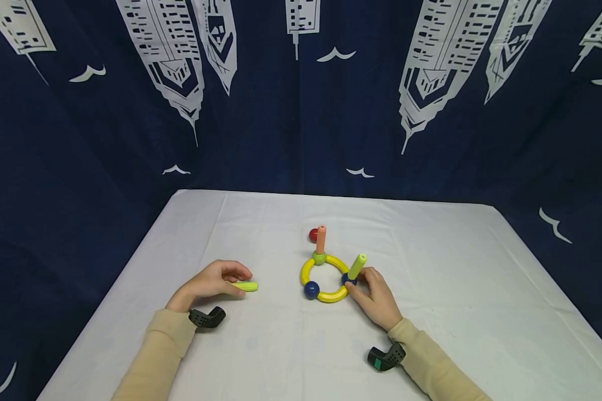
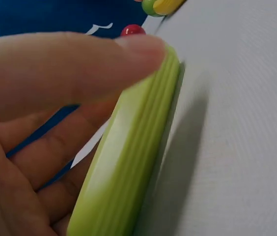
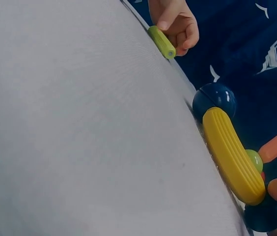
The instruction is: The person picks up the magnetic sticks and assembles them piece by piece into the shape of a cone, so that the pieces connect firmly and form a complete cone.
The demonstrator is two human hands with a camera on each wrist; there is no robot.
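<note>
At the left, my left hand point(image 1: 218, 280) has its thumb and fingers around a light-green ribbed stick point(image 2: 128, 142) that lies on the white cloth. The right hand point(image 1: 378, 298) pinches a dark blue ball point(image 3: 266, 216) at the right of a ring. Curved yellow rods point(image 1: 333, 297) make up the ring, joined by that ball, another blue ball point(image 1: 311, 289) and a green ball point(image 1: 319, 258). A green stick point(image 1: 357, 267) stands tilted on the held ball. An orange stick point(image 1: 321, 240) rises upright from the green ball.
A red ball point(image 1: 313, 235) sits just behind the orange stick, partly hidden by it. White cloth covers the table point(image 1: 261, 345). A dark blue patterned curtain point(image 1: 301, 128) hangs behind and along both sides. Each wrist wears a black device point(image 1: 207, 317).
</note>
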